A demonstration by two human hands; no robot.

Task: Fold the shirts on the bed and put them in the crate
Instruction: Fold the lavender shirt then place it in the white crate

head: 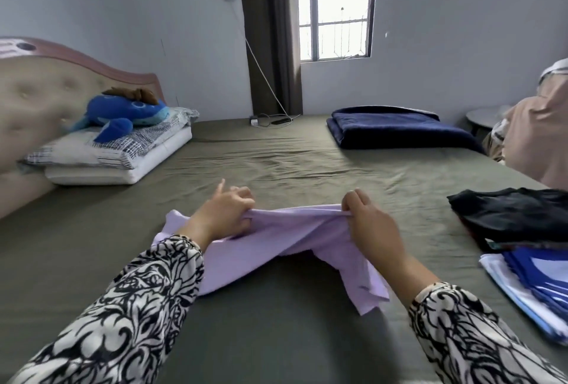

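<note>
Lilac shirt (264, 248) mid-bed (276, 156), top edge lifted and stretched between both hands: left hand (224, 211) gripping it, index finger out; right hand (368, 224) pinching it. Dark clothes pile (510, 214) right.

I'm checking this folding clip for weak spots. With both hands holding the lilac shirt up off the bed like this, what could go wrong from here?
1. The lilac shirt is bunched between the left hand and right hand, so it may land creased rather than flat.
2. Its loose lower corner hangs down and could tuck under.
3. The sheet is wrinkled, which may skew the fold.
</note>
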